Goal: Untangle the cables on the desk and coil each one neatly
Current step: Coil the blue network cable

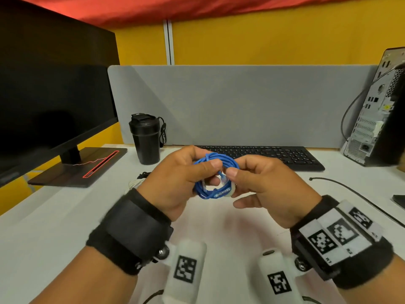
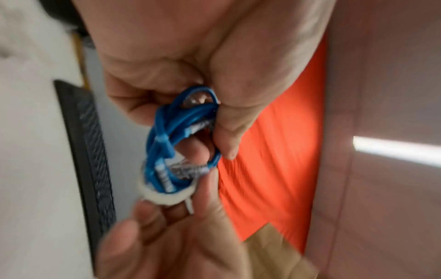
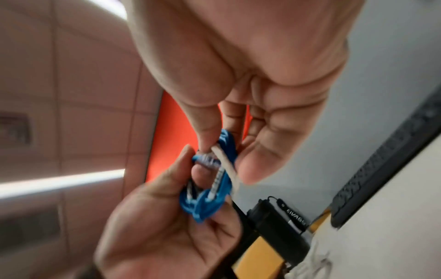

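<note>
A blue cable (image 1: 215, 176), wound into a small coil, is held in the air above the white desk (image 1: 65, 216). My left hand (image 1: 207, 170) grips the coil's left side, thumb on top and fingers through the loop. A white tie (image 1: 232, 190) wraps the coil's lower right, and my right hand (image 1: 233, 179) pinches it there. In the left wrist view the blue cable (image 2: 162, 141) shows a clear plug (image 2: 188, 169) tucked inside, with the white tie (image 2: 164, 196) below. In the right wrist view my thumb and forefinger pinch the white tie (image 3: 226, 166) against the blue cable (image 3: 207, 198).
A white cable heap (image 1: 133, 184) and a black cable end (image 1: 143, 174) lie behind my left hand. A thin black cable (image 1: 355, 194) runs across the desk's right. A keyboard (image 1: 263, 155), black tumbler (image 1: 146, 139), monitor base (image 1: 83, 165) and PC tower (image 1: 377, 110) line the back.
</note>
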Action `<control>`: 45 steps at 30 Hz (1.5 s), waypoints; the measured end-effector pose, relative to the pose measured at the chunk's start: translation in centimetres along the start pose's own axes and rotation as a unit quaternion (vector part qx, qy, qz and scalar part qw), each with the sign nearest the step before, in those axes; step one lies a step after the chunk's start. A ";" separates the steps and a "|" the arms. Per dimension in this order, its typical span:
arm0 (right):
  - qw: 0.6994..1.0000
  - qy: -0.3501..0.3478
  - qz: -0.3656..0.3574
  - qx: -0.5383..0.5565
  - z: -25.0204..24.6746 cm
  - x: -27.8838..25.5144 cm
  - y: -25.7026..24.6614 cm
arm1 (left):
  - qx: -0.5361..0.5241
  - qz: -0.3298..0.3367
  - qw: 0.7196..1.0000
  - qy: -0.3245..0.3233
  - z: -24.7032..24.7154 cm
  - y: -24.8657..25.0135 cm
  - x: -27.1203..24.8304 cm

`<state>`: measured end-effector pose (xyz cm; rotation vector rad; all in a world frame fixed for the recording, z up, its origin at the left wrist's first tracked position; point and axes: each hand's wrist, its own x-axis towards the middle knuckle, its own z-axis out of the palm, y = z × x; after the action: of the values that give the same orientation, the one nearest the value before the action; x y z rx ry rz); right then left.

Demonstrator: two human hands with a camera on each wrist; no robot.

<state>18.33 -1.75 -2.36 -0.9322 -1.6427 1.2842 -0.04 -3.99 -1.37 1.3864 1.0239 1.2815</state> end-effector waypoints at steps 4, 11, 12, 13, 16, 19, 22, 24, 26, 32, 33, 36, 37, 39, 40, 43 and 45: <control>0.994 -0.066 0.041 0.081 -0.3 -0.1 -0.3 | -0.231 -0.105 0.962 -0.103 -0.3 0.1 -0.2; 0.976 0.062 -0.159 -0.136 -0.5 -0.2 -0.5 | -0.147 -0.045 0.987 0.039 1.0 -1.4 0.9; 0.967 0.064 -0.180 -0.170 -0.5 -0.4 -0.6 | -0.156 -0.045 0.986 0.044 1.0 -1.4 1.0; 0.959 0.075 -0.199 -0.188 -0.4 -0.4 -0.7 | -0.162 -0.046 0.985 0.044 1.0 -1.5 0.9; 0.944 0.137 -0.249 -0.170 -0.3 -0.2 -0.7 | -0.156 -0.042 0.987 0.007 1.3 -1.6 0.7; 0.952 0.152 -0.235 -0.121 -0.6 -0.1 -0.7 | -0.122 -0.018 0.992 -0.009 1.6 -1.6 0.5; 0.953 0.191 -0.206 -0.110 -1.0 0.3 -0.5 | -0.094 -0.030 0.994 -0.041 1.6 -1.7 0.2; 0.966 0.188 -0.157 -0.082 -1.3 0.4 -0.6 | -0.086 -0.046 0.994 -0.048 1.5 -1.5 0.2; 0.984 0.135 -0.110 0.027 -1.8 0.4 -0.9 | -0.105 -0.054 0.993 -0.012 1.2 -1.5 0.5; 0.989 0.056 -0.120 -0.063 -1.5 0.1 -0.8 | -0.107 -0.062 0.992 0.027 0.8 -1.7 0.6; 0.985 0.075 -0.134 -0.076 -1.3 0.2 -0.6 | -0.094 -0.068 0.993 0.018 0.8 -1.8 0.6; 0.983 0.082 -0.142 -0.087 -1.7 0.4 -0.4 | -0.022 -0.088 0.996 -0.008 0.3 -1.5 0.8; 0.984 0.067 -0.137 -0.089 -1.8 0.4 -0.5 | 0.022 -0.078 0.997 -0.013 0.1 -1.2 0.8; 0.988 0.041 -0.129 -0.075 -1.7 0.3 -0.5 | 0.110 -0.031 0.993 -0.020 -0.2 -0.9 0.9; 0.989 0.044 -0.127 -0.060 -1.5 0.4 -0.3 | 0.136 -0.013 0.990 -0.027 -0.3 -0.8 1.0; 0.989 0.101 -0.105 -0.001 -1.2 1.0 0.4 | 0.087 -0.010 0.996 -0.029 -0.2 -1.2 1.0; 0.994 0.096 -0.057 0.020 -1.2 1.0 0.6 | -0.023 -0.026 0.999 -0.009 -0.1 -1.4 1.0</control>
<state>19.13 -0.24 -2.61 -0.8959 -1.4929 1.1109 0.02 -2.74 -2.57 1.3258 1.0074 1.2444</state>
